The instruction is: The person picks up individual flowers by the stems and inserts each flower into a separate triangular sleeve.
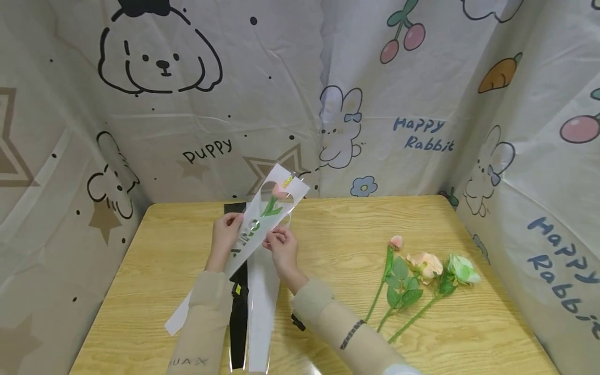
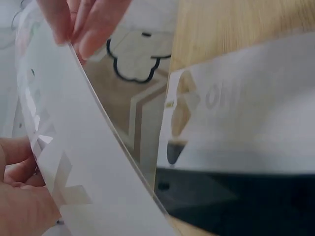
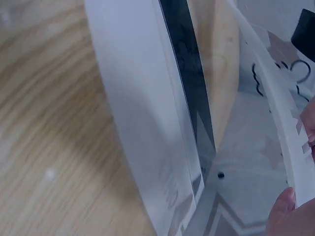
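A clear-fronted white flower sleeve point(image 1: 259, 221) with green lettering is held tilted above the table. Inside its upper part shows a pink tulip point(image 1: 279, 191) with green leaves. My left hand point(image 1: 226, 237) pinches the sleeve's left edge between thumb and fingers. On the opposite edge, lower than the tulip, my right hand point(image 1: 284, 252) grips with its fingertips. The left wrist view shows the sleeve's plain white back point(image 2: 113, 167), with a hand at each side. Beneath it lie a black sleeve point(image 1: 238, 323) and another white sleeve point(image 1: 261, 317), side by side on the table.
To the right lie a pink tulip bud point(image 1: 396, 241), a peach rose point(image 1: 426, 266) and a pale green rose point(image 1: 461, 269), stems toward me. A white strip point(image 1: 178, 317) pokes out by the left forearm. A small black object point(image 1: 297, 322) sits beside the right sleeve.
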Motion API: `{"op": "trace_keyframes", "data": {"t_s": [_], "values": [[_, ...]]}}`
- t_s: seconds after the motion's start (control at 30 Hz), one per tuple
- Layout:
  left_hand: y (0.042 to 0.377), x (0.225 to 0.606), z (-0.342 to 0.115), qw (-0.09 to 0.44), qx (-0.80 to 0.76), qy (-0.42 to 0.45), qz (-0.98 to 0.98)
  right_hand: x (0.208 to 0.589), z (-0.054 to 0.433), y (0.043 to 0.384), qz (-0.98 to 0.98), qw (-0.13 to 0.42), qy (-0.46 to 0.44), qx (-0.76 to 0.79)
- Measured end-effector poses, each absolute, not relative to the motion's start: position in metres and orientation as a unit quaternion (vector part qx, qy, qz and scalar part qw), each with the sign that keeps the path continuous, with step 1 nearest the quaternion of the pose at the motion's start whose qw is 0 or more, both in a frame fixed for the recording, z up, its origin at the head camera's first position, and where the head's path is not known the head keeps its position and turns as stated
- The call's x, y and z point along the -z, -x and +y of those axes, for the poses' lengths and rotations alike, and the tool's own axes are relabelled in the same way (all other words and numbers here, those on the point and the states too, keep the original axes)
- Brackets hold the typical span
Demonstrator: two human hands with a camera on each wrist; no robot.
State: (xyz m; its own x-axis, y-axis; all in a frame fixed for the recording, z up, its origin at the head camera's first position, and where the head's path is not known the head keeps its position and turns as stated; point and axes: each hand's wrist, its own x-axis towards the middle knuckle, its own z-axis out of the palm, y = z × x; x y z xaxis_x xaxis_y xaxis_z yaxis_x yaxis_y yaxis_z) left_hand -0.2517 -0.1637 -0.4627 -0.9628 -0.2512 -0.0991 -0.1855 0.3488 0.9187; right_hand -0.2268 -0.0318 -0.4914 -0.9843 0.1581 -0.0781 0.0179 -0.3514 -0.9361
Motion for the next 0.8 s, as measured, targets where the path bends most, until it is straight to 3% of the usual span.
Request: {"op": "trace_keyframes", "data": {"t_s": [0.27, 0.8], "values": [[0.237, 0.474, -0.2, 0.087, 0.557, -0.184, -0.805, 0.5, -0.068, 0.221, -0.613, -0.024, 0.037, -0.789], [0.199, 0.507, -0.273, 0.093, 0.574, -0.299, -0.756, 0.508, -0.114, 0.206, -0.598, -0.321, -0.122, -0.724]]}}
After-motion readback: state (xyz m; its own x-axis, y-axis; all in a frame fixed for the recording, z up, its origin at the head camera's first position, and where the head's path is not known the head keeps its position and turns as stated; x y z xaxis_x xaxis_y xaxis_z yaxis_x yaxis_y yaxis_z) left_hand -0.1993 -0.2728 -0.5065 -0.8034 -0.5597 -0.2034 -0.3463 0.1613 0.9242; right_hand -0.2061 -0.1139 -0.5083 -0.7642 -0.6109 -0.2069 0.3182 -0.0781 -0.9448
